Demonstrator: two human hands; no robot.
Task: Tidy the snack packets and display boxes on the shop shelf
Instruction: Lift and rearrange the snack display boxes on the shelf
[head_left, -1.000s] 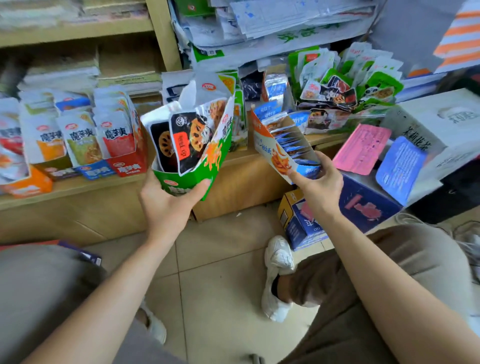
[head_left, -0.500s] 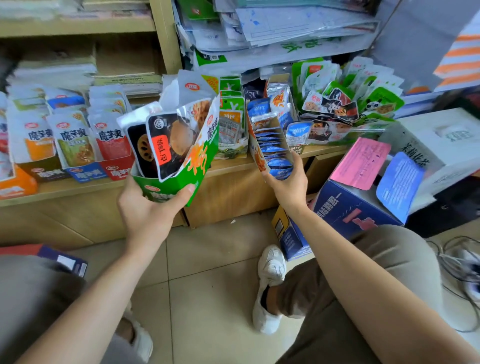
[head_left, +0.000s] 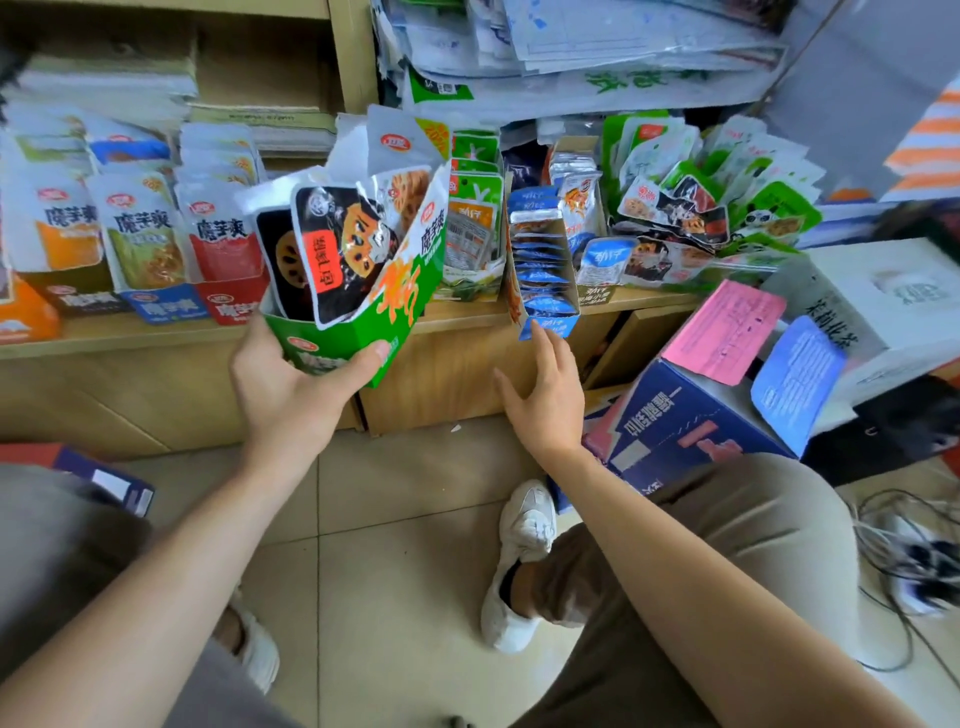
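Left hand (head_left: 280, 384) grips the green box (head_left: 337, 348) of packets (head_left: 343, 249), centre-left of frame; right hand (head_left: 545, 395) is loose, fingers (head_left: 543, 345) spread just beneath the blue box (head_left: 545, 291) on the shelf (head_left: 467, 316) edge.

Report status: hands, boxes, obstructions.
Left hand grips green display box, held off the shelf. Right hand open, fingertips at blue display box on the shelf edge. Loose packets piled to its right.
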